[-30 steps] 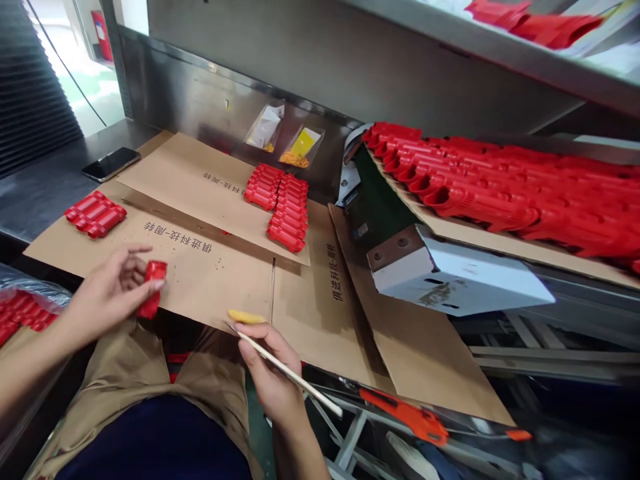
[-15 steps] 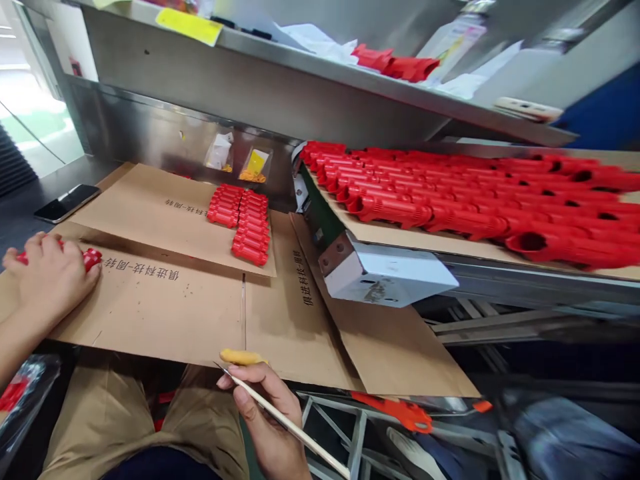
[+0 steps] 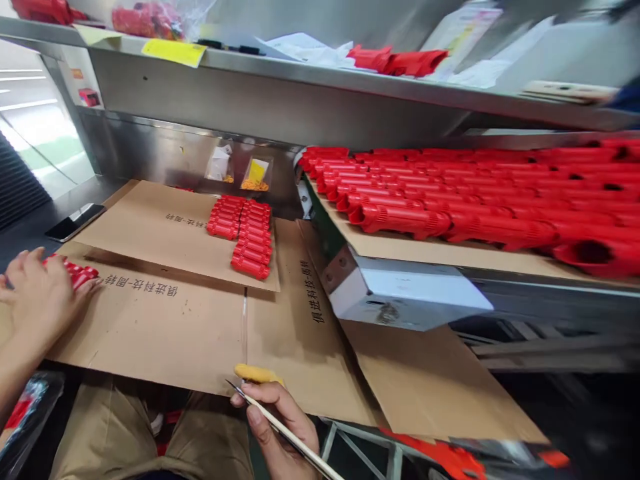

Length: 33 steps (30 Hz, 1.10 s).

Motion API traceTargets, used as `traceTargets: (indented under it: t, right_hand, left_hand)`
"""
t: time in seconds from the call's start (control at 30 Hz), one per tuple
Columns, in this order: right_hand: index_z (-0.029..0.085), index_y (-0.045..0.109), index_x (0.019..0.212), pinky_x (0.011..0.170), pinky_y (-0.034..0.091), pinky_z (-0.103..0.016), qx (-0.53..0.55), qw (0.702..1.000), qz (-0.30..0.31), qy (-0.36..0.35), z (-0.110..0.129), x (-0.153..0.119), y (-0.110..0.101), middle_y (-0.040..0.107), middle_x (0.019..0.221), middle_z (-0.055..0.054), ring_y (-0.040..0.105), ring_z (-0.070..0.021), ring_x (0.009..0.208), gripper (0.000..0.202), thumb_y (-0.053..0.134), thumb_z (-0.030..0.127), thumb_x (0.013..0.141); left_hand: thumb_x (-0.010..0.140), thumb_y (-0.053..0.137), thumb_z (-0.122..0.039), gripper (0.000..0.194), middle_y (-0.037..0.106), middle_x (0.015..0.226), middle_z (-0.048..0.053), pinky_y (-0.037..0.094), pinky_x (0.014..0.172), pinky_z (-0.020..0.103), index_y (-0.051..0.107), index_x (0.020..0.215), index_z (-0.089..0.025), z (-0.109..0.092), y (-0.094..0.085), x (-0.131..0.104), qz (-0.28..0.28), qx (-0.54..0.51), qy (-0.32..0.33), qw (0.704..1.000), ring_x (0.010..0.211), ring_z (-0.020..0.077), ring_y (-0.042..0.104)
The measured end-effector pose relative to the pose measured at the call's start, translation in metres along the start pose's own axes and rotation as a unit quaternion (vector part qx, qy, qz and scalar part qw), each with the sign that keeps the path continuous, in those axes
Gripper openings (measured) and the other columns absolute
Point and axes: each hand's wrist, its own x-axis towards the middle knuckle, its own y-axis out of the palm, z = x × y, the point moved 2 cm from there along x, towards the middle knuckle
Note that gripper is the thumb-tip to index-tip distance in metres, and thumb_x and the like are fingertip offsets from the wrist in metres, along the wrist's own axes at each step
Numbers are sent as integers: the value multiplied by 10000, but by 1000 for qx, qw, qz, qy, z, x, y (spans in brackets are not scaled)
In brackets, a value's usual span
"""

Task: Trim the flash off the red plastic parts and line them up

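Note:
My left hand (image 3: 37, 297) lies palm-down at the left edge, its fingers covering a small cluster of short red plastic parts (image 3: 80, 273) on the brown cardboard sheet (image 3: 165, 327). Whether it grips any of them is hidden. My right hand (image 3: 280, 417), with a yellow cot on the thumb, pinches a thin pale-handled blade tool (image 3: 280, 427) over my lap near the cardboard's front edge. Two neat rows of red parts (image 3: 243, 230) lie on an upper cardboard sheet (image 3: 160, 227) further back.
A conveyor at right carries several long red housings (image 3: 450, 200) on cardboard, with a white metal end block (image 3: 400, 293) jutting toward me. A phone (image 3: 75, 222) lies far left. Two small bags (image 3: 240, 172) lean on the steel back wall. A shelf (image 3: 300, 70) runs overhead.
My left hand carried a red part leftward and set it down on the cluster, then spread over it. The view tilted up and right. My right hand kept holding the blade tool.

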Motion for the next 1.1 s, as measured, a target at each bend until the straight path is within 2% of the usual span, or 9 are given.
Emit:
traceTargets:
  t: [0.1, 0.17, 0.3, 0.4, 0.57, 0.67, 0.77, 1.0, 1.1]
  right_hand:
    - [265, 750, 1102, 838, 616, -296, -23, 998, 51, -14, 6, 0, 2, 810, 899, -36, 776, -187, 868, 136, 651, 358, 1093]
    - [265, 724, 1063, 808, 582, -280, -47, 997, 51, -25, 14, 1, 5, 810, 856, -9, 761, -173, 832, 125, 634, 343, 1100]
    - [267, 712, 1025, 799, 531, -286, -82, 994, 27, -62, 35, -1, 15, 804, 772, 22, 722, -165, 766, 204, 611, 421, 1111]
    - [257, 730, 988, 817, 528, -298, -90, 994, 14, -59, 43, -9, 12, 800, 737, 16, 712, -161, 728, 277, 601, 466, 1116]
    - [219, 737, 992, 655, 575, -239, 10, 997, -62, 53, 30, -18, -4, 763, 757, -22, 727, -144, 665, 266, 695, 472, 1063]
    - [207, 707, 1083, 483, 495, -183, 64, 989, -60, 122, 25, -11, 2, 681, 744, 17, 611, -90, 504, 341, 785, 523, 978]
    - [190, 703, 1044, 427, 387, -162, 52, 980, 55, 184, 26, -1, 21, 598, 677, 48, 496, -68, 457, 313, 775, 485, 968]
    - [195, 684, 872, 528, 415, -195, -68, 984, 148, 75, 32, 1, 55, 622, 670, 36, 557, -90, 539, 187, 664, 297, 1027]
    - [201, 693, 877, 585, 450, -209, -109, 985, 133, 8, 33, -2, 63, 666, 711, 21, 605, -108, 601, 177, 642, 260, 1036]
  left_hand:
    - [1063, 493, -462, 357, 624, 1343, 282, 397, 991, 806, 658, 1174, -166, -52, 10, 10, 26, -8, 129, 991, 1312, 602, 523]
    - [1068, 537, -437, 310, 711, 1141, 220, 489, 917, 662, 680, 1118, -166, -108, 33, 17, 75, -44, 223, 971, 1074, 467, 651]
    - [939, 577, -131, 138, 717, 1127, 219, 488, 883, 542, 711, 958, -156, -218, 97, 32, 182, -74, 324, 926, 1106, 424, 619]
    - [890, 447, -7, 269, 704, 1069, 269, 472, 928, 567, 683, 852, -131, -249, 116, 38, 223, -98, 314, 918, 1120, 429, 612]
    - [938, 610, -292, 142, 704, 850, 155, 550, 693, 424, 654, 949, -158, -185, 59, -2, 326, -193, 250, 891, 760, 317, 671]
    - [1025, 613, -526, 353, 754, 909, 106, 574, 635, 306, 692, 1115, -193, -141, 14, -56, 527, -422, 41, 736, 735, 241, 712]
    - [946, 758, -579, 392, 796, 1003, 122, 609, 738, 291, 782, 1103, -220, -120, -14, -101, 533, -518, -151, 651, 857, 250, 751]
    - [858, 812, -715, 543, 590, 613, 15, 360, 438, 157, 728, 806, -181, -96, -29, -141, 334, -476, -361, 730, 490, 102, 450]
    - [941, 755, -663, 503, 566, 624, 4, 376, 458, 149, 689, 789, -188, -92, -38, -143, 301, -471, -345, 754, 514, 99, 448]
